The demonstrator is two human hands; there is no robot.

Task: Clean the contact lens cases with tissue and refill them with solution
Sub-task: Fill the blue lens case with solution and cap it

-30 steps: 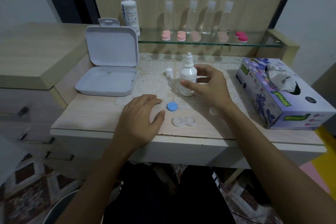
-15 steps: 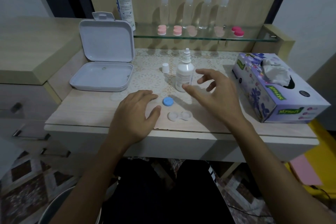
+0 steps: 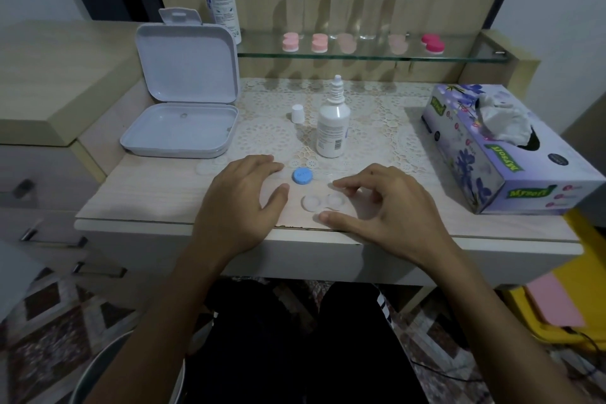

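The right hand [image 3: 390, 207] has left the small white dropper bottle of solution [image 3: 332, 128], which it gripped a second ago, and has come down to the clear twin-well contact lens case [image 3: 323, 202] near the table's front edge. Its fingers are curled loosely around the case's right well, index tip just behind it and thumb tip just in front; whether they already touch the plastic I cannot tell, and they pinch nothing that shows. The left hand [image 3: 242, 203] has hardly shifted: it rests flat on the tabletop with fingers relaxed and spread, thumb pointing toward the case's left well, holding nothing.

Just behind the case lies a round blue screw cap [image 3: 303, 176], off its well, so at least one well stands open. The dropper bottle stands upright and uncapped behind that, its little white cap [image 3: 297, 113] beside it on the lace mat [image 3: 377, 128]. To the right sits a purple flowered tissue box [image 3: 501, 154], a tissue sticking up from its slot.

With the bottle set down, the dosing of this case looks finished, and the next step is probably closing or lifting the case
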